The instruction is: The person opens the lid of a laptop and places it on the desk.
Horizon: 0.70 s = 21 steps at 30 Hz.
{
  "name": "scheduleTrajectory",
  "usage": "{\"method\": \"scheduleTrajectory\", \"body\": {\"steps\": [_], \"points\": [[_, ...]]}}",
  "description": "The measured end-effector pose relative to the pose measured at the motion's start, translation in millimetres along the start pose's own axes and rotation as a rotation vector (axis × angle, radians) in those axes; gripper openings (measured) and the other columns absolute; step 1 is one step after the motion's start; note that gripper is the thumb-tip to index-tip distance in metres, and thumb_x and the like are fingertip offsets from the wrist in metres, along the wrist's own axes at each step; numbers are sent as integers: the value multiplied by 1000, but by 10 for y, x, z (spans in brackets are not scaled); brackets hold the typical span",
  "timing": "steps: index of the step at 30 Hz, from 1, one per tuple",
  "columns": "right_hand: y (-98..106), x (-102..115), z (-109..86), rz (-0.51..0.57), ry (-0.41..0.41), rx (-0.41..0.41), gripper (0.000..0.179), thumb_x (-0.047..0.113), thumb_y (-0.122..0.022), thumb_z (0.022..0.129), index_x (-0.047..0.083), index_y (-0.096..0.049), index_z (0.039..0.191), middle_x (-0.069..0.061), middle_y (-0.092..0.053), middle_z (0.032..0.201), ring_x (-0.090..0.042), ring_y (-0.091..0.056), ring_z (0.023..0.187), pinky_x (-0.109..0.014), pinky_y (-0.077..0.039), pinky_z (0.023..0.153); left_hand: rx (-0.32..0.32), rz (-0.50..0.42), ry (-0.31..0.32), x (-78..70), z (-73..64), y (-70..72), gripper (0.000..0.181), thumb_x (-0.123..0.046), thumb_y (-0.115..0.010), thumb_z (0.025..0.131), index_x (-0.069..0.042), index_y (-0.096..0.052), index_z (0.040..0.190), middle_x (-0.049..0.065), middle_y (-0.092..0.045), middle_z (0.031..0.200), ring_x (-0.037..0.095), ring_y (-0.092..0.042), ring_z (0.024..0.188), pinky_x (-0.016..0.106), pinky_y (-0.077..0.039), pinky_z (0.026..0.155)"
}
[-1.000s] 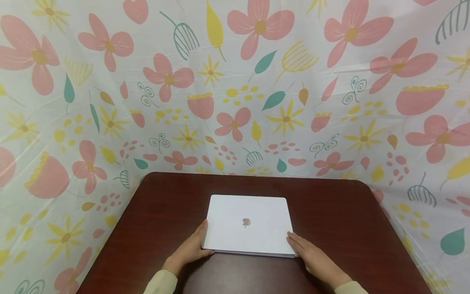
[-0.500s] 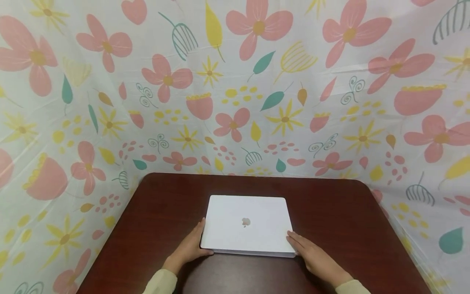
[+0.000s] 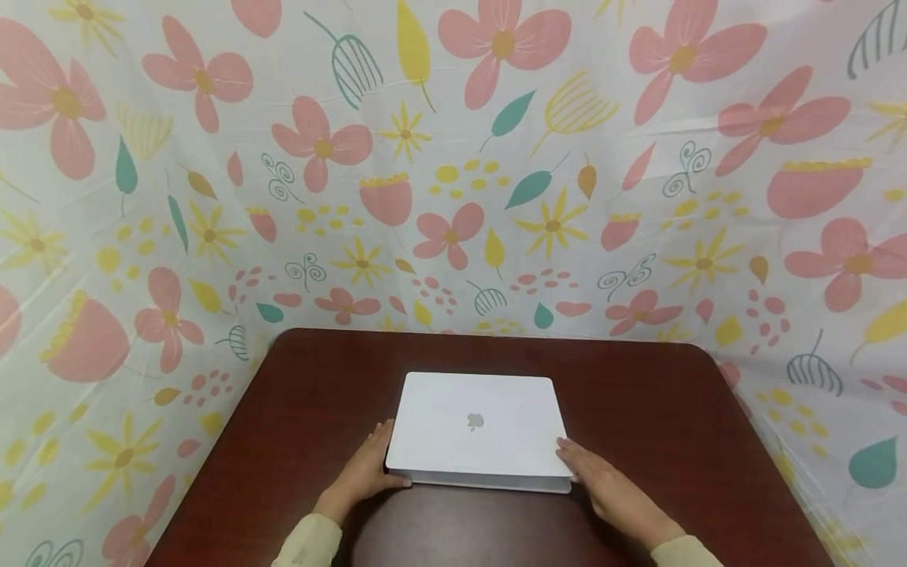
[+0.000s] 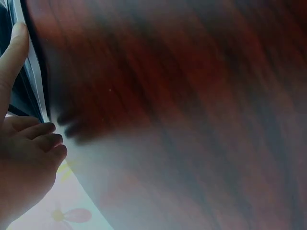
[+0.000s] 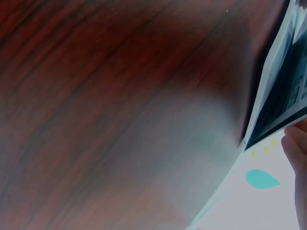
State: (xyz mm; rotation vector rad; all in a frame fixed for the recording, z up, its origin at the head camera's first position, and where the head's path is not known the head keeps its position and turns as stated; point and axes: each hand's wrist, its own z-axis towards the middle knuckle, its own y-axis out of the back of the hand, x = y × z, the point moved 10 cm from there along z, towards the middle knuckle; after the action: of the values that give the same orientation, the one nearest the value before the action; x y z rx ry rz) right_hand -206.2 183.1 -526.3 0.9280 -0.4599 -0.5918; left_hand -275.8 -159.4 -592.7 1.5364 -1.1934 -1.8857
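A silver laptop (image 3: 439, 425) with a logo on its lid lies on a dark reddish-brown table, its lid raised a little along the near side. My left hand (image 3: 363, 470) holds the laptop's left side, fingers along the edge and thumb at the near left corner. In the left wrist view that thumb (image 4: 18, 40) presses on the base's edge, with the other fingers curled below. My right hand (image 3: 611, 490) grips the lid's right edge near the front corner, fingertips on top; its thumb is hidden. The right wrist view shows a dark gap between lid and base.
The wooden table (image 3: 340, 370) has rounded far corners and bare wood around the laptop. A white cloth (image 3: 453, 307) printed with flowers and leaves hangs behind it and along both sides.
The lid's near edge has risen slightly from the base, and the gap at the front has widened. Both hands have stayed nearly in place, the right fingers a little higher.
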Motion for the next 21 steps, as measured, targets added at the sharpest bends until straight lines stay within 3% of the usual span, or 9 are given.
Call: {"method": "scheduleTrajectory", "body": {"steps": [5, 11, 15, 17, 21], "points": [[28, -19, 12, -13, -5, -12, 53, 27, -18, 106, -2, -56, 129, -16, -57, 132, -29, -56, 117, -17, -24, 111, 3, -8, -39, -22, 3, -13, 106, -36, -87, 68, 0, -29, 150, 28, -31, 150, 45, -26, 139, 56, -23, 112], [76, -60, 55, 8, -33, -34, 51, 26, -20, 106, -2, -56, 130, -16, -57, 132, -30, -56, 117, -12, -16, 112, 8, -29, -2, 15, -11, -34, 102, -38, -86, 68, 6, -36, 144, 33, -36, 144, 50, -31, 134, 58, -28, 108], [104, -102, 99, 36, -69, -44, 34, 11, -42, 102, -1, -56, 130, -15, -57, 131, -30, -57, 115, -10, -14, 111, 8, -30, -6, 3, -14, -27, 102, -38, -87, 67, 6, -36, 144, 34, -35, 144, 51, -30, 134, 59, -29, 107], [116, -128, 120, 46, -85, -44, 37, 2, -54, 94, -1, -56, 130, -15, -57, 131, -29, -57, 115, -10, -15, 110, 9, -16, -27, -22, -9, -19, 102, -38, -87, 68, 4, -35, 145, 34, -35, 144, 51, -30, 134, 59, -29, 107], [158, -174, 169, 50, -106, -57, 33, 11, -47, 100, 0, -56, 130, -14, -58, 130, -27, -57, 114, -8, -15, 109, -4, 27, -70, -66, 17, 1, 103, -37, -87, 68, 0, -33, 147, 33, -34, 146, 48, -34, 134, 56, -34, 106]]}}
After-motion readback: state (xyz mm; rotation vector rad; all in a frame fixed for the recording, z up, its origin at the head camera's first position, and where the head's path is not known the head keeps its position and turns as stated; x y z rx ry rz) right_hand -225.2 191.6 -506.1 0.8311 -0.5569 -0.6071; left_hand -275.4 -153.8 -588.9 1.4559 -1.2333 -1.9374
